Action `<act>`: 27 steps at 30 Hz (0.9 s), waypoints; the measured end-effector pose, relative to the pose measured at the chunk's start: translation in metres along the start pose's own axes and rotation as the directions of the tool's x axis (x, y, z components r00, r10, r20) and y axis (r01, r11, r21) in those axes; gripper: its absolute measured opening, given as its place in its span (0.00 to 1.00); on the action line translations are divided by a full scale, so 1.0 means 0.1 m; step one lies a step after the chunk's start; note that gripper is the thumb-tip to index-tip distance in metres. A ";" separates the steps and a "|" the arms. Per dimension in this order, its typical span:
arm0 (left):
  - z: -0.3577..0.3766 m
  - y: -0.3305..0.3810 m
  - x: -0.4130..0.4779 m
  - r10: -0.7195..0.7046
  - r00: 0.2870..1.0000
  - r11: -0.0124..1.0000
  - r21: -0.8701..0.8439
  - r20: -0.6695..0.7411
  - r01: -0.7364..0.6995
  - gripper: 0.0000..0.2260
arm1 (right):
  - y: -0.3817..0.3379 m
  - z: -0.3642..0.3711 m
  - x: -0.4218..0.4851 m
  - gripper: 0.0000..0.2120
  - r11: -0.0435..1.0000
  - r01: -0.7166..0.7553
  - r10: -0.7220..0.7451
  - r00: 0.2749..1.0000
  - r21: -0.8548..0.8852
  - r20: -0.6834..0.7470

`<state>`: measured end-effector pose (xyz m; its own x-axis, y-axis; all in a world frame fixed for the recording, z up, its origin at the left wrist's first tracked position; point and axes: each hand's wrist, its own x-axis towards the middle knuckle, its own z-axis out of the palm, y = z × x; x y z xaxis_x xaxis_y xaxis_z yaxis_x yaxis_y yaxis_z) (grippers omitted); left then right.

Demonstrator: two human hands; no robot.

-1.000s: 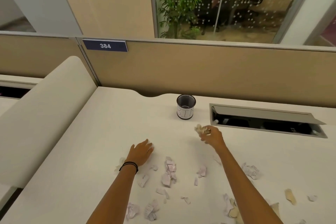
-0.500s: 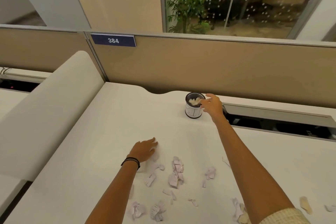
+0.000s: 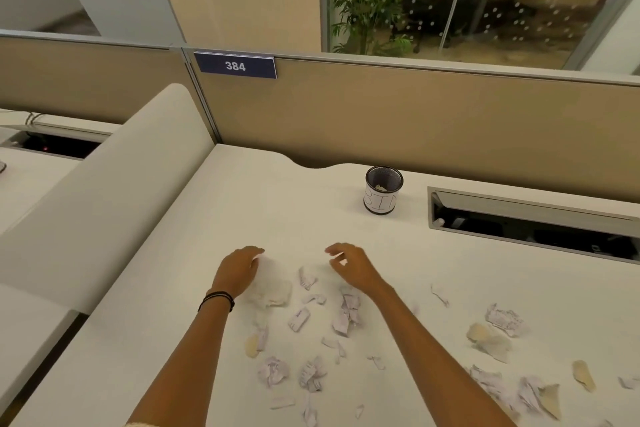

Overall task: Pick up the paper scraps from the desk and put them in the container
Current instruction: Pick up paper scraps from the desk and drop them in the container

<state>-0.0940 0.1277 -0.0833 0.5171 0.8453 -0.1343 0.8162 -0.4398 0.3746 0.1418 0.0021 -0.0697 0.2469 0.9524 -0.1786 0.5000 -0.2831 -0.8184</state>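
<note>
Paper scraps litter the table nearer the person than the container. The right hand hovers loose and empty; whether the left hand grips anything is unclear. Bunching several scraps per trip would work best.

Left hand fingers and the pale scrap under them are motion-smeared, so grip or mere touch can't be told. Right hand fingertips are blurred too. Container wall hides most of its contents, and both forearms plus the nearest scraps are cut by the bottom edge.
</note>
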 end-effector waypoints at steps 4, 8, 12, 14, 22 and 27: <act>0.04 -0.24 -0.28 -0.097 0.994 0.995 -0.028 -0.049 0.096 0.16 | -0.19 0.42 -0.07 0.14 0.976 0.175 -0.157 0.978 -0.127 0.137; 0.16 -0.44 -0.57 -0.140 0.985 0.990 -0.042 -0.103 0.136 0.18 | -0.30 0.81 -0.12 0.19 0.911 0.302 -0.225 0.935 -0.282 0.274; 0.31 -0.60 -0.84 -0.138 0.982 0.990 -0.048 -0.132 0.132 0.20 | -0.29 1.07 -0.15 0.26 0.825 0.419 -0.273 0.883 -0.380 0.381; 0.42 -0.63 -0.95 -0.122 0.987 0.991 -0.071 -0.106 0.114 0.21 | -0.26 1.15 -0.18 0.27 0.798 0.441 -0.255 0.865 -0.411 0.433; 0.70 -0.47 -1.15 -0.069 0.992 0.994 -0.094 -0.105 0.060 0.27 | -0.12 1.03 -0.27 0.28 0.773 0.409 -0.207 0.885 -0.486 0.416; 0.74 -0.38 -1.14 -0.088 0.987 0.996 -0.025 -0.136 0.085 0.30 | 0.09 0.82 -0.25 0.16 0.748 0.410 -0.290 0.909 -0.522 0.299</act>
<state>-0.1653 0.0257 -0.1497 0.4036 0.9140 -0.0408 0.8507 -0.3585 0.3845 0.0724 -0.0150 -0.1174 -0.1687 0.9817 -0.0882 0.9085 0.1202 -0.4002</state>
